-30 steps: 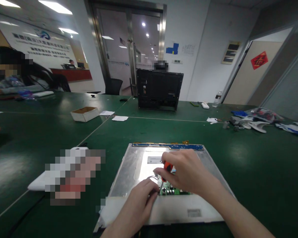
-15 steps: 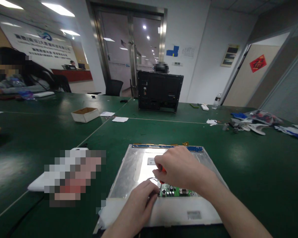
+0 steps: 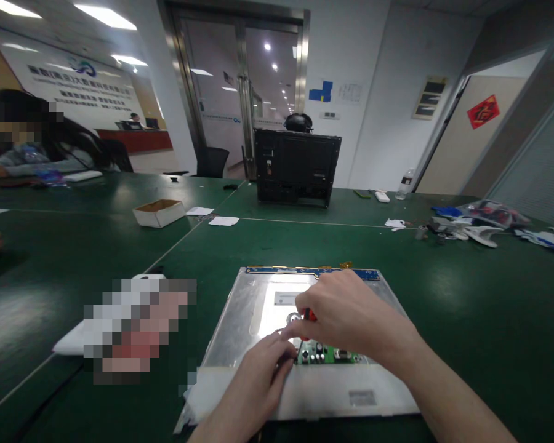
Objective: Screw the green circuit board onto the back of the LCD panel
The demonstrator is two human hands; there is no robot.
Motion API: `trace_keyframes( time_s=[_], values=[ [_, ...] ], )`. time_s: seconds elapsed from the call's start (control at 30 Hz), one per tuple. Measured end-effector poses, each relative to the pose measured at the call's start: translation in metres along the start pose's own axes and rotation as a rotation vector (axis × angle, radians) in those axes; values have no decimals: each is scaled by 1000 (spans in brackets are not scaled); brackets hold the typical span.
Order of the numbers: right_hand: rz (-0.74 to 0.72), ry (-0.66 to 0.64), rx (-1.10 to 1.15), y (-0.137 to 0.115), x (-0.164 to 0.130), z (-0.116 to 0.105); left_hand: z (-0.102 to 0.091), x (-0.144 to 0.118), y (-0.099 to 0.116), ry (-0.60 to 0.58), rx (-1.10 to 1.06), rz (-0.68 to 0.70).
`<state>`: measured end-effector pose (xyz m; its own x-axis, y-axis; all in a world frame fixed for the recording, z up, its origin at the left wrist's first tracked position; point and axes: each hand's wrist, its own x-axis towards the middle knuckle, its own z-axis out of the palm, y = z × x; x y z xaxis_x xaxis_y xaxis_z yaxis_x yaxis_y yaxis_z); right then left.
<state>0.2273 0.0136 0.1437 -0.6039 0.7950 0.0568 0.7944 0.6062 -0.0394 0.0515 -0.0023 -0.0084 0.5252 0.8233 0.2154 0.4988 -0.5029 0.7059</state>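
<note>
Two hands over a silver panel (image 3: pixel 240 332) lying flat on the green surface (image 3: pixel 466 320), near the front edge. Right hand (image 3: pixel 351 317) curled shut around an orange-handled screwdriver (image 3: pixel 309 315), only a sliver of the handle peeking out between the fingers, shaft pointing down toward a small green circuit board (image 3: pixel 332 355). Circuit board seated on the panel near its closest edge, with dark round parts along it. Left hand (image 3: pixel 258 378) resting on the panel just beside the board, fingertips pinched together at a thin grey wire (image 3: pixel 281 331) looping up by the screwdriver tip; whether anything else sits in that grip, cannot tell. Both hands nearly touching at the fingertips.

Along the panel's far edge, a narrow blue strip (image 3: pixel 311 271). On its near right corner, a small grey label (image 3: pixel 362 397). Left of the panel, a white item under a blurred patch. Farther back on the surface: an open cardboard box (image 3: pixel 158 212), two white paper slips (image 3: pixel 211 216), a black monitor housing (image 3: pixel 296 166) standing upright, a water bottle (image 3: pixel 405 183), and a scatter of white and blue parts (image 3: pixel 480 224) at the right. Another person's sleeve (image 3: pixel 37 165) at the far left.
</note>
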Motion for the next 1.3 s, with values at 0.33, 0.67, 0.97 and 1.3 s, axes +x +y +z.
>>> trace_keyframes(
  time_s=[0.33,0.67,0.97,1.3],
  values=[
    [-175,5,86,3,-5,-3,-2,2,5,1,-23,5],
    [-55,-1,-12,-5,-4,-4,2,0,0,35,-16,31],
    [-157,28,65,5,-5,-3,-2,3,5,-4,-13,-1],
    [-14,3,-18,0,2,0,-1,1,4,19,14,-11]
  ],
)
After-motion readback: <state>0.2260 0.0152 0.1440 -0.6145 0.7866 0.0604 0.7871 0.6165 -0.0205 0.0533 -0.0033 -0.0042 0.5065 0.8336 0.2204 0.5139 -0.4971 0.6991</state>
